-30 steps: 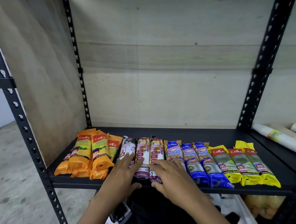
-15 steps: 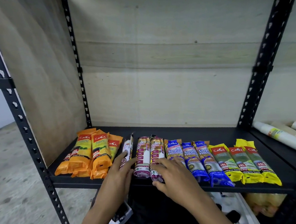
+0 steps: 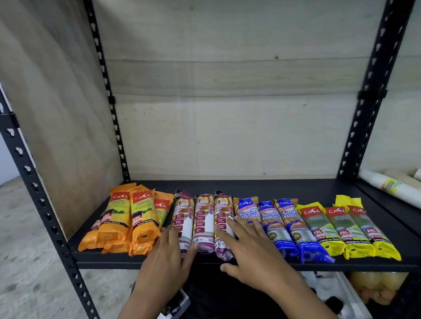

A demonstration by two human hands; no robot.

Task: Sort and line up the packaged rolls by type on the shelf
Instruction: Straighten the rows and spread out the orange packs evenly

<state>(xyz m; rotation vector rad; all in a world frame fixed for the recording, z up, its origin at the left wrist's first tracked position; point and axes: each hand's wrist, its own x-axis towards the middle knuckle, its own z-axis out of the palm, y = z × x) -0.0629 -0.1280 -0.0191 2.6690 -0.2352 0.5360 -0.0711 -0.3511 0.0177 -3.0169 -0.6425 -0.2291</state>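
A row of packaged rolls was seen lying lengthwise on the black metal shelf board (image 3: 289,188), grouped by colour and set near its front edge. At the left end, three orange plastic-wrapped rolls (image 3: 129,218) were piled partly over one another. Next to them lay three maroon-and-white draw-string bag rolls (image 3: 202,220) side by side, then three blue singlet-handle bag rolls (image 3: 278,227), and at the right end three yellow-edged rolls with green labels (image 3: 345,229), each group touching or lying just beside the next.

The left hand (image 3: 167,260) was laid flat, fingers extended and held close together, over the near end of the leftmost maroon-and-white roll, with the thumb tip resting against the near end of the middle one. Nothing was gripped by it. The right hand (image 3: 251,248) was spread wide, palm down, across the rightmost maroon-and-white roll and the nearest blue roll, its thumb hanging below the shelf's front lip; nothing was enclosed by it either.

Bare plywood panels (image 3: 220,110) were seen behind and at the left of the bay, framed by black perforated steel uprights (image 3: 376,95). On the neighbouring shelf at the right, white paper-wrapped tubes (image 3: 395,185) were lying. Below the shelf, a white foam tray (image 3: 350,308) was partly visible.
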